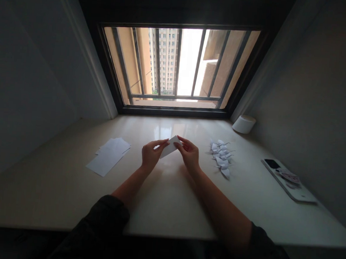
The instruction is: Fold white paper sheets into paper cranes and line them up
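Observation:
A small folded piece of white paper [169, 148] is held up between both hands over the middle of the white sill. My left hand [151, 153] pinches its left edge between thumb and fingers. At the upper right corner my right hand [190, 153] grips the same paper, thumb on the near face and index finger along the top. Part of the paper is hidden behind the fingers. To the right of my hands lies a cluster of folded white paper cranes [222, 154]. Off to the left rests a loose pile of white paper sheets [108, 156].
A phone in a pale case [289, 181] lies by the right wall. A white rounded object [243, 124] stands in the back right corner. The dark-framed window [174, 113] with bars closes off the far side. The sill's front edge [171, 236] runs below my forearms.

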The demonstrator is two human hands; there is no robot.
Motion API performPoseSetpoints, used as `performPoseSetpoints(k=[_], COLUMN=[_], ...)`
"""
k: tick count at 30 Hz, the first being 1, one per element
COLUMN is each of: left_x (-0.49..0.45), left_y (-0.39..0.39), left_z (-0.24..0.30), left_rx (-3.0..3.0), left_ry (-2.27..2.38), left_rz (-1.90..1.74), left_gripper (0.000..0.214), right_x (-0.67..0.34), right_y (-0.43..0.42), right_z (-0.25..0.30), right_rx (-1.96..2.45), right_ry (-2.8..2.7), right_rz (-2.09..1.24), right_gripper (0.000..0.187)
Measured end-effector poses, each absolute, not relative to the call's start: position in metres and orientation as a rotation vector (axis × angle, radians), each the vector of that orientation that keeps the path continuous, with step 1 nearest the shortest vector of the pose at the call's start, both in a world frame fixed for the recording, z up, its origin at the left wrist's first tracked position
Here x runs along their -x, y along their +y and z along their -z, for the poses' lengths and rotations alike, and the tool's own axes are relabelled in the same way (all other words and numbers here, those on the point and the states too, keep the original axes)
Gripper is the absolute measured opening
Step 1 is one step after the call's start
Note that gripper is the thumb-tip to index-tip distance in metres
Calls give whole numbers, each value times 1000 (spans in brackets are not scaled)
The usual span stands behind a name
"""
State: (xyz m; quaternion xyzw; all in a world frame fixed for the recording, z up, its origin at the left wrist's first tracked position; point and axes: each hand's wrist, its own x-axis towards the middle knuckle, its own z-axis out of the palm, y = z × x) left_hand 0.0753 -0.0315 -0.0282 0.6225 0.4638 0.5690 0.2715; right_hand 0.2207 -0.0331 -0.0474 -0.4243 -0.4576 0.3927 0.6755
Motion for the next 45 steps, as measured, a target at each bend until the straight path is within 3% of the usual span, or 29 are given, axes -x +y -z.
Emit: performPoseSetpoints(k=[23,28,34,45], left_x=[-76,-76,-78,-84], left_y=[-30,-26,-20,-29], left_z=[29,36,46,43], left_rx=[-1713,-1516,-1351,-1391], left_ry=[1216,1232,1186,1162], left_rz=[-1440,-1460,-1506,-1504], left_gripper=[20,26,35,32], right_x=[-222,-222,-221,-217], right_y=[-30,-30,-27,-29], right_z=[51,52,61,60], right_rx=[953,964,1092,1041], right_ry=[-967,-978,-1190,-1088], right_rz=[-871,-911,-1041,-1135], right_gripper=[41,53,32,35])
